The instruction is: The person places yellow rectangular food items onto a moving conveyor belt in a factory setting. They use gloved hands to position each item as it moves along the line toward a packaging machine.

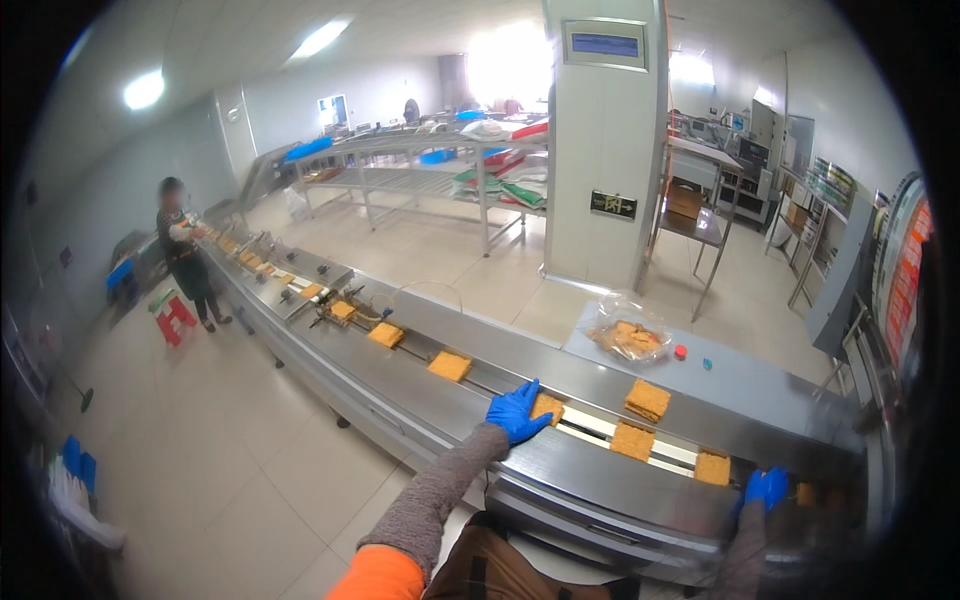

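My left hand point(517, 412), in a blue glove, is at a stack of square orange-brown crackers point(547, 408) on the conveyor line. Its fingers are stretched apart, with the stack's visible part between forefinger and thumb; whether it grips the stack is unclear. Further right, my right hand point(767, 487), also blue-gloved, is low over the line, its fingers blurred and partly hidden. Just left of it lies a cracker stack point(713, 467), and another stack point(632, 440) is on the pale track between my hands. One more cracker stack point(648, 399) rests on the metal ledge beyond the track.
Several cracker stacks point(450, 366) line the conveyor point(400, 410) to the far left, where a person point(183, 250) stands beside a red stool point(174, 320). A clear bag of cracker pieces point(630, 338) and a red cap point(681, 352) lie on a grey surface beyond. A pillar point(605, 140) rises behind.
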Demonstrator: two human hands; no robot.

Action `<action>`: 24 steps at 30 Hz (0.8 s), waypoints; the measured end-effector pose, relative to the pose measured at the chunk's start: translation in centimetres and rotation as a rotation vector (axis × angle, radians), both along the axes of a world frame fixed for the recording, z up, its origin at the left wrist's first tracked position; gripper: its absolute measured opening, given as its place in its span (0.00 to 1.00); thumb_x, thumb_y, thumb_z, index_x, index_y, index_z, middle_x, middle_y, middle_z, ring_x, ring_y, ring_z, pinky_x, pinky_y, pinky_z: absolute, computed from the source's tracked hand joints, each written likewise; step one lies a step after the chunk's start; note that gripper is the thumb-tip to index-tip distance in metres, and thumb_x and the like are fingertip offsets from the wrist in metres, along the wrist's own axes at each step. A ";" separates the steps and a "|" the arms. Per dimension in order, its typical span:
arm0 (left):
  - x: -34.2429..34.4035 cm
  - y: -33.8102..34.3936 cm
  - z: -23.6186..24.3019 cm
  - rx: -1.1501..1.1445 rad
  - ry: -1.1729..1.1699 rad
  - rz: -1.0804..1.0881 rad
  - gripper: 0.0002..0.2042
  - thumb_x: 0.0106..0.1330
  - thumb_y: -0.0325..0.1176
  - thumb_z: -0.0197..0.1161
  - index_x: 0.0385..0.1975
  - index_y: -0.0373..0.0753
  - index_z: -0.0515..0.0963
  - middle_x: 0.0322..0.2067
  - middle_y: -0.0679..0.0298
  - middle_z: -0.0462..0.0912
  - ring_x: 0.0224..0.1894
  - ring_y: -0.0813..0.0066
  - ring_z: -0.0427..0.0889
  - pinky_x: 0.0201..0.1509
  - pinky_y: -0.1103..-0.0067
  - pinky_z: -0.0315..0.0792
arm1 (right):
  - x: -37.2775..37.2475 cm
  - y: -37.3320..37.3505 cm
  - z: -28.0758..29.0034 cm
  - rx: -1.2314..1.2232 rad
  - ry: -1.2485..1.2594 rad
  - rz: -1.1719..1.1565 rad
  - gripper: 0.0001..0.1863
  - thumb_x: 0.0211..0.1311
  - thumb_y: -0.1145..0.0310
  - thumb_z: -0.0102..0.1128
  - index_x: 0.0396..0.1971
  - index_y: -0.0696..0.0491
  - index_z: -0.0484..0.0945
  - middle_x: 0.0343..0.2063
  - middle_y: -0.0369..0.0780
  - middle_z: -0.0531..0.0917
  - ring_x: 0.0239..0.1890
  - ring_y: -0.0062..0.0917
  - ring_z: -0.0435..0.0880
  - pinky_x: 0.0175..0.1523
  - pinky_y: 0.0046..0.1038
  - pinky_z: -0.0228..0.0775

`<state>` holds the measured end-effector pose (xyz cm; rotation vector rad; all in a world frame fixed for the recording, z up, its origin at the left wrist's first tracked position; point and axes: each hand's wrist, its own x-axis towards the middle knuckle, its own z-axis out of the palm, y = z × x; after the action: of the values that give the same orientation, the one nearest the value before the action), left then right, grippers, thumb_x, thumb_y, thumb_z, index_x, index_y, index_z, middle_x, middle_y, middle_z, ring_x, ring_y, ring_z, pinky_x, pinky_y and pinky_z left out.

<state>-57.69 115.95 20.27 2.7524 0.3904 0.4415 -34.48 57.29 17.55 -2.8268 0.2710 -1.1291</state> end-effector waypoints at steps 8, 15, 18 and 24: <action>-3.5 9.5 -1.2 0.393 -0.178 0.682 0.24 0.64 0.49 0.58 0.50 0.34 0.77 0.47 0.47 0.81 0.48 0.52 0.79 0.48 0.64 0.73 | -3.5 5.1 2.2 -0.005 0.121 0.094 0.14 0.58 0.63 0.56 0.32 0.60 0.81 0.31 0.55 0.82 0.36 0.50 0.81 0.41 0.48 0.72; -3.1 12.1 -3.4 0.178 -0.448 0.262 0.12 0.63 0.41 0.60 0.30 0.38 0.78 0.23 0.50 0.81 0.28 0.49 0.81 0.35 0.58 0.74 | 0.4 3.0 -2.0 0.137 0.287 0.111 0.20 0.67 0.57 0.49 0.37 0.58 0.82 0.37 0.54 0.83 0.42 0.49 0.82 0.45 0.45 0.74; -2.7 12.0 -3.5 0.136 -0.349 0.325 0.15 0.61 0.43 0.61 0.34 0.36 0.78 0.30 0.48 0.82 0.35 0.50 0.82 0.41 0.59 0.74 | 2.7 0.1 -5.4 0.369 0.182 0.221 0.21 0.68 0.55 0.48 0.40 0.59 0.81 0.40 0.54 0.83 0.43 0.49 0.82 0.47 0.46 0.73; -3.4 10.6 -2.9 0.571 -0.474 0.746 0.21 0.61 0.50 0.60 0.41 0.36 0.77 0.38 0.47 0.81 0.46 0.52 0.79 0.49 0.59 0.70 | 2.8 0.6 -4.7 0.300 0.270 0.141 0.22 0.65 0.53 0.50 0.48 0.54 0.78 0.49 0.53 0.77 0.51 0.49 0.77 0.52 0.47 0.69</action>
<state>-61.09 126.58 17.35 2.7606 1.3298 1.5526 -31.71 57.94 12.87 -2.6721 0.2311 -0.6193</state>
